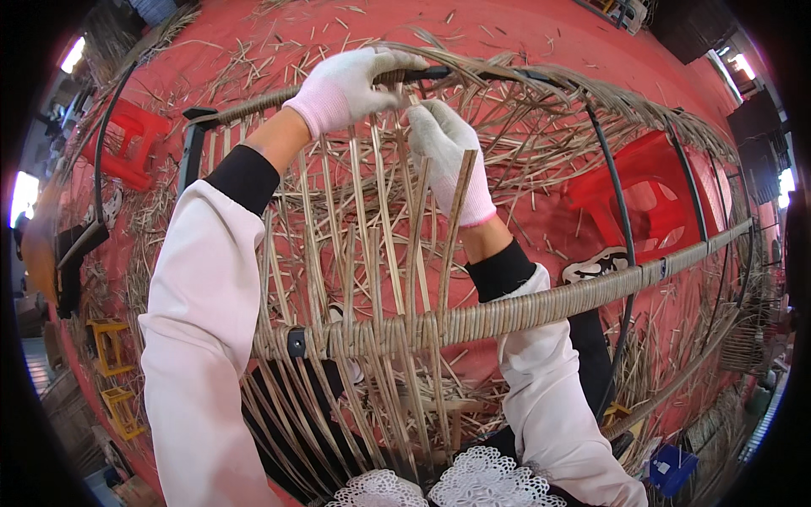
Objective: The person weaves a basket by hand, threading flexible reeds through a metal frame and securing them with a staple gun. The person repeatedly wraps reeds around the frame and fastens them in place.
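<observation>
A furniture frame stands before me, with a wrapped near rail [498, 317] and a far rail [253, 106] partly bound in brown-grey wicker. Long flat wicker strips [384, 228] run between the two rails, and several loose ends stick up past the near one. My left hand [351, 89], in a white and pink knit glove, is closed over the far rail, its fingers curled around the top. Just below and to its right, my right hand [446, 148], gloved alike, pinches a wicker strip [415, 100] close to that rail. Its fingertips are partly hidden.
A thick bundle of loose strips [625, 106] hangs along the far rail to the right. Dark metal bars [612, 177] rise there. Red plastic stools [646, 198] stand right and left, small yellow stools [110, 346] at left. Cut strips litter the red floor [279, 38].
</observation>
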Demonstrator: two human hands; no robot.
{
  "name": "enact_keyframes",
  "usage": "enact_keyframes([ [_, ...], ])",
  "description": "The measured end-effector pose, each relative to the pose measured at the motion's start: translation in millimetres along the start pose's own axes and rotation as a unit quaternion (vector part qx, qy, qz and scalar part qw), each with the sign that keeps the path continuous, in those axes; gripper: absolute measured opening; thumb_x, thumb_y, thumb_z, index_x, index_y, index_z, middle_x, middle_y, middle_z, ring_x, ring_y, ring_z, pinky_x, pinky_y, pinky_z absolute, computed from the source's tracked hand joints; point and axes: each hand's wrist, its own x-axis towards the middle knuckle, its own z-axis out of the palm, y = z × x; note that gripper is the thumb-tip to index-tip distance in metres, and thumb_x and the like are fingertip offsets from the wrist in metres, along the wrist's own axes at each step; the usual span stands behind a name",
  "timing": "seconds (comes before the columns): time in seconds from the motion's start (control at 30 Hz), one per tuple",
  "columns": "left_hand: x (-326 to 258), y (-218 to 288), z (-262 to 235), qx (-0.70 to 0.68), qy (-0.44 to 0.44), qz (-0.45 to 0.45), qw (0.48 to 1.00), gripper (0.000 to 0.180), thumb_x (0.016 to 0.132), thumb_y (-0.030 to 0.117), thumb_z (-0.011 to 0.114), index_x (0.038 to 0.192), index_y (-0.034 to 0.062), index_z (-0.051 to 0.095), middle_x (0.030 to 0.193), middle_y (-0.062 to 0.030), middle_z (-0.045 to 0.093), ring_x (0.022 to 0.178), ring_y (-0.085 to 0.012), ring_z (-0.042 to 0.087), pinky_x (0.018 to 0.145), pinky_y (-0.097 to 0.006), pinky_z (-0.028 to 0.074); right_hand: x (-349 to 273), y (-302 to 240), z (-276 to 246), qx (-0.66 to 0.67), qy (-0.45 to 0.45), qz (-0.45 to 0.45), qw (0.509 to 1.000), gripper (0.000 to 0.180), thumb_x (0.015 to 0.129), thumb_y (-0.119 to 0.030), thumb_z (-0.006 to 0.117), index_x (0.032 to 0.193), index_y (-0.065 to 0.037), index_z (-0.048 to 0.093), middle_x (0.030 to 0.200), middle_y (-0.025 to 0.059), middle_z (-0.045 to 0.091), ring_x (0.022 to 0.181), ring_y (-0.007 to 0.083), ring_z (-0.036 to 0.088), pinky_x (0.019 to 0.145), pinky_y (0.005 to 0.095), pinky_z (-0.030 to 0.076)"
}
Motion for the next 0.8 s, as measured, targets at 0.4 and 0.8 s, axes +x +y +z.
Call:
enact_keyframes([
  [0.4,69,-64,24,0.033,-0.306,-0.180,0.934,0.040,0.101,0.038,0.054,0.124,0.0083,0.067,0.105,-0.0117,0.074,0.098,-0.0316,0.069,0.086,-0.035,0.055,81,63,-37,-0.411,-0.035,-0.217,0.885,0.017,0.092,-0.014,0.056,0.102,-0.004,0.066,0.092,0.0178,0.068,0.093,0.0333,0.065,0.087,0.0453,0.051],
  [0.8,-136,284,-76,-0.418,-0.085,-0.102,0.899,0.021,0.096,0.006,0.057,0.114,0.0039,0.068,0.106,-0.0115,0.069,0.103,-0.0233,0.066,0.091,-0.035,0.052,-381,-15,-78,-0.383,-0.109,0.191,0.897,0.011,0.091,-0.014,0.061,0.089,-0.004,0.062,0.083,0.0189,0.056,0.083,0.0408,0.058,0.073,0.0466,0.048],
])
